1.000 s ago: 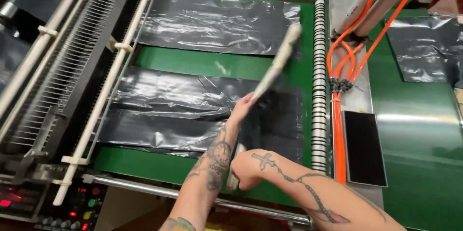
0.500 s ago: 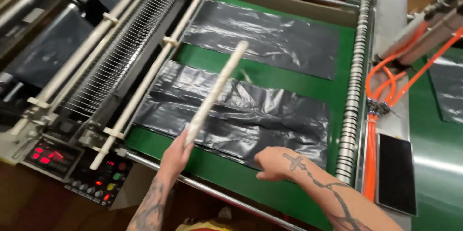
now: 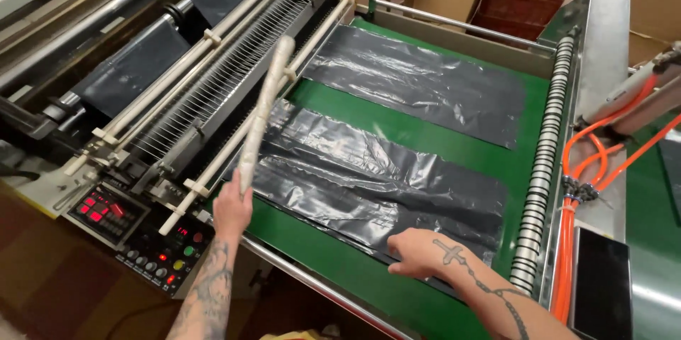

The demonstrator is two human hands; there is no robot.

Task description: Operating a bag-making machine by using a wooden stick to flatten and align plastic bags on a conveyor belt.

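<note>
head view: one moment at a bag machine
my left hand (image 3: 232, 210): clenched round a pale stick (image 3: 262, 111); stick slants up over the rollers (image 3: 213, 91)
my right hand (image 3: 423, 253): fingers flat, released, pressing the near black bag (image 3: 376, 180) on the green belt (image 3: 418, 141)
far bag (image 3: 425, 81): lies apart

Glossy crinkled black plastic sheet (image 3: 376, 177) (thin film); matt green belt (image 3: 425, 138); pale matt stick (image 3: 262, 109).

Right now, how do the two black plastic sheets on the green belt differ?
The near sheet is crumpled, and the right hand presses its edge; the far sheet lies flatter and untouched. The near sheet sits beside the left hand's stick. Both are glossy black.
</note>
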